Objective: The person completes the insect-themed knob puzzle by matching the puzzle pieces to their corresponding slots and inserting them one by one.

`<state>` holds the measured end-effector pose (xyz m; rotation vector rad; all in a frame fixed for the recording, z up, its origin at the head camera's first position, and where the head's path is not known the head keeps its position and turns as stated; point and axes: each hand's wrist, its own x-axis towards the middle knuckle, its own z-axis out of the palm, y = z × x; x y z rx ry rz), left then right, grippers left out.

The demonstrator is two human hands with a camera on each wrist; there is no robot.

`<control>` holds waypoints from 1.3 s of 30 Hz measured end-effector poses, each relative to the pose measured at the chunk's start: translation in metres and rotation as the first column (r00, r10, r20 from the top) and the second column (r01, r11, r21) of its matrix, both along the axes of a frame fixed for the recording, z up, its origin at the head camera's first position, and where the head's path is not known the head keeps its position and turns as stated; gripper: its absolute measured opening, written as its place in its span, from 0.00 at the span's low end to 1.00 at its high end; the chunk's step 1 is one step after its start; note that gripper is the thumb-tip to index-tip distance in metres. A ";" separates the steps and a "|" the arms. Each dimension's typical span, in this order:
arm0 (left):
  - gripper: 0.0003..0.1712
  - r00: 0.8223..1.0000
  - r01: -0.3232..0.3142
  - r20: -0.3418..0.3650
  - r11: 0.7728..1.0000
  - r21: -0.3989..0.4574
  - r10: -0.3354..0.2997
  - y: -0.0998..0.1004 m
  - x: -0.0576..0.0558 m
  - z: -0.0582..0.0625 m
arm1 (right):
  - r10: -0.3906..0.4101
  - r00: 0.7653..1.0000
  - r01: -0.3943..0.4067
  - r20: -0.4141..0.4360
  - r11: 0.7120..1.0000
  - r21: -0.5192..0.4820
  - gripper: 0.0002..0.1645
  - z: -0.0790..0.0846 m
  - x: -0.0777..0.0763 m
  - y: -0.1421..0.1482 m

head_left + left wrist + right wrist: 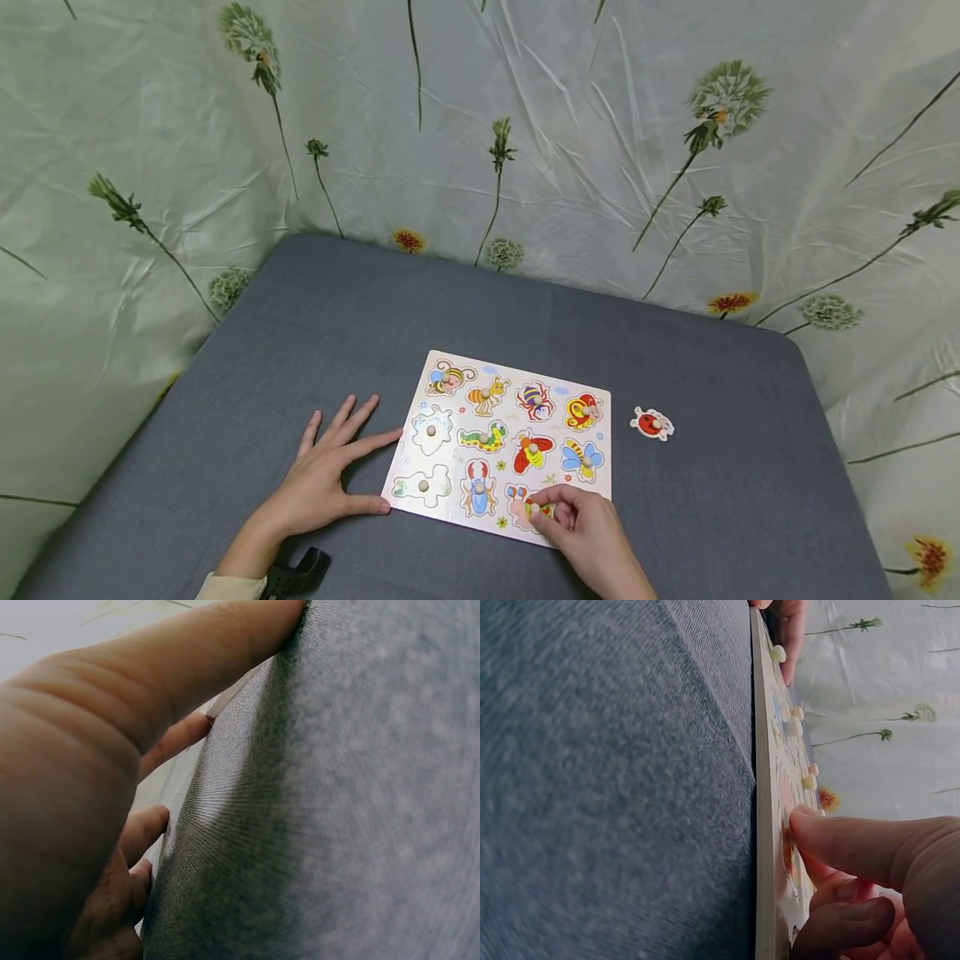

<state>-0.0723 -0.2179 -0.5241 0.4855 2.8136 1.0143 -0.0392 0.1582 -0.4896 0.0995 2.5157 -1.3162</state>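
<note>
A wooden knob puzzle board (454, 454) with colourful insect pieces lies tilted on the grey table. At its lower right corner, my right hand (585, 529) pinches a snail piece (519, 507) by its knob, thumb and fingers partly covering the piece. Edge-on in the right wrist view, the same board (765, 862) shows several knobs standing up beyond the right thumb (855, 844). My left hand (322, 479) rests on the cloth with fingers spread, its thumb and index fingertip at the board's left edge. To the board's right lies a ladybug piece (651, 423).
Grey cloth (360, 308) covers the table. Behind it hangs a pale curtain (570, 167) printed with dandelions. Two shapes in the board's left column, one of them this pale shape (442, 421), look whitish with glare and carry knobs. A black strap (300, 575) sits by the left wrist.
</note>
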 end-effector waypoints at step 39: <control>0.53 1.000 -0.003 0.000 1.000 -0.006 0.003 0.000 0.000 0.000 | -0.383 0.879 0.433 -0.284 0.891 0.139 0.17 0.004 -0.062 0.113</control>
